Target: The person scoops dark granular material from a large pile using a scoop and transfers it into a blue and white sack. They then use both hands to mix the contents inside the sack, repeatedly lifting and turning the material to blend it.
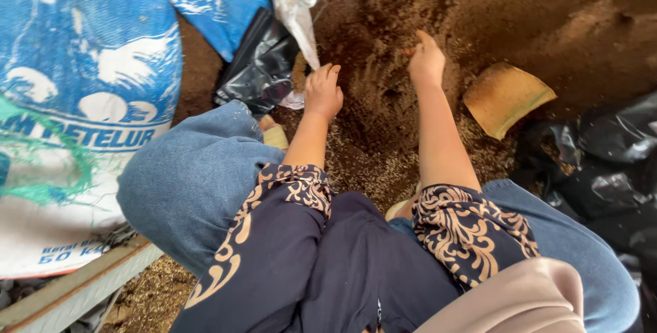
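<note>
Both hands in soil pile: left hand curled, right hand fingers dug in, grip contents unclear. Scoop right of pile, sack left.

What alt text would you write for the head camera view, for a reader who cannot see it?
Seen from above, a crouching person presses the left hand and right hand into a heap of brown soil. A blue and white sack lies left, a curved tan scoop right.
</note>
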